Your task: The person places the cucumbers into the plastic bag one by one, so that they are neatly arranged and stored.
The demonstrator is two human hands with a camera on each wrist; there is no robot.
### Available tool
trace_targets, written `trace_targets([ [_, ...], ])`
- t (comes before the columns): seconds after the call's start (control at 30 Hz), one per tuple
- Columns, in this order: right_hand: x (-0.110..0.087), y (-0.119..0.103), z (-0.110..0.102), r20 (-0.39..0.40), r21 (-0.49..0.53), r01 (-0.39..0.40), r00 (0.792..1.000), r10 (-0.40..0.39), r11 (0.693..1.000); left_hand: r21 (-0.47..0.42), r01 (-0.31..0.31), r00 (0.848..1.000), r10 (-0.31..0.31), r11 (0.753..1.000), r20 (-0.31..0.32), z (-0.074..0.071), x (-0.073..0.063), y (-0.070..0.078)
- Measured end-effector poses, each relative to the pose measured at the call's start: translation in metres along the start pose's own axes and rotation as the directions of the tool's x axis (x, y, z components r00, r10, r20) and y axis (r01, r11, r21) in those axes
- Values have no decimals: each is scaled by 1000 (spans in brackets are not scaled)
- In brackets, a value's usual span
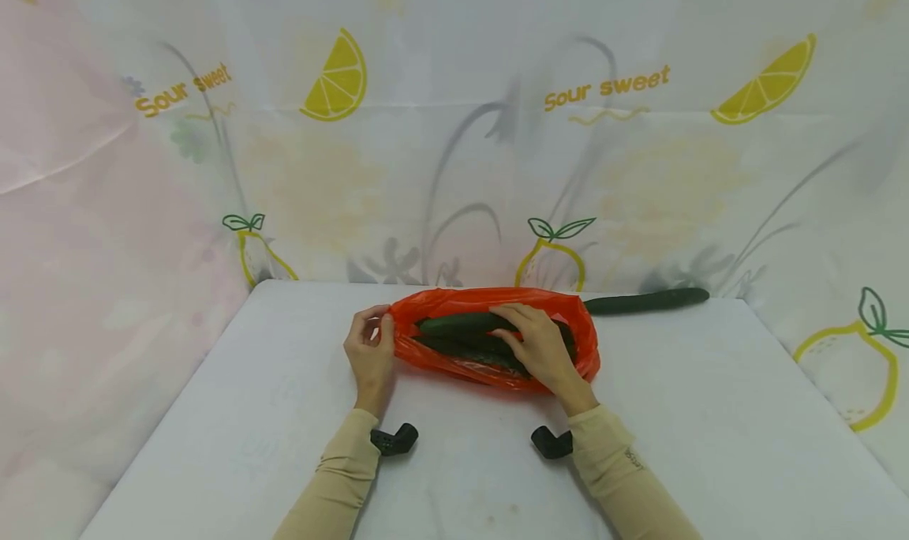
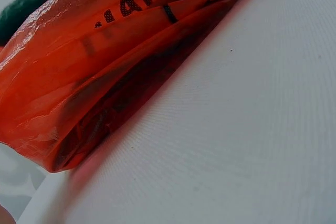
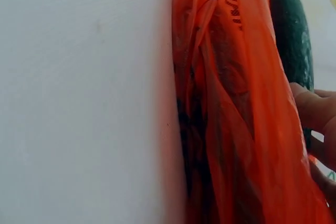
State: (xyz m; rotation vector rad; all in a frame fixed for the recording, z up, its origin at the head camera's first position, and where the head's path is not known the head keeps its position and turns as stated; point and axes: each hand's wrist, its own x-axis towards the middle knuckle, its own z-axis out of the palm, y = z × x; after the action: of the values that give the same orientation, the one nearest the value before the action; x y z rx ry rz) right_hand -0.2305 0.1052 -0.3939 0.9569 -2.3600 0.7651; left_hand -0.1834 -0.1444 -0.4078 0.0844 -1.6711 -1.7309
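Note:
A red plastic bag (image 1: 588,343) lies on its side across the table, its mouth spread wide, with several dark green cucumbers (image 1: 465,350) inside. At the bag's left end my left hand (image 1: 371,354) pinches the rim between thumb and curled fingers. My right hand (image 1: 543,346) reaches over the bag's right part and grips the upper cucumber (image 1: 454,324). In the right wrist view the thumb (image 3: 310,106) presses against that cucumber (image 3: 291,30), just behind the bag's wall. Black lettering shows on the bag (image 2: 121,51) in the left wrist view.
Another cucumber (image 1: 649,301) lies on the white table (image 1: 284,414) at the back right, its left end close to the bag. Behind the table hangs a lemon-printed curtain (image 1: 454,153). A black device (image 1: 398,440) sits at each wrist.

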Motion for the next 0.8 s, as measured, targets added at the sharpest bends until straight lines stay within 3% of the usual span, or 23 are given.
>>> trace_targets([
  [0.33,5,5,14,67,-32,-80,994,82,996,-12,36,999,-36,999,8,0,0,2],
  [0.8,18,12,20,123,-88,-183,973,193,979,5,29,999,-30,1000,23,0,0,0],
])
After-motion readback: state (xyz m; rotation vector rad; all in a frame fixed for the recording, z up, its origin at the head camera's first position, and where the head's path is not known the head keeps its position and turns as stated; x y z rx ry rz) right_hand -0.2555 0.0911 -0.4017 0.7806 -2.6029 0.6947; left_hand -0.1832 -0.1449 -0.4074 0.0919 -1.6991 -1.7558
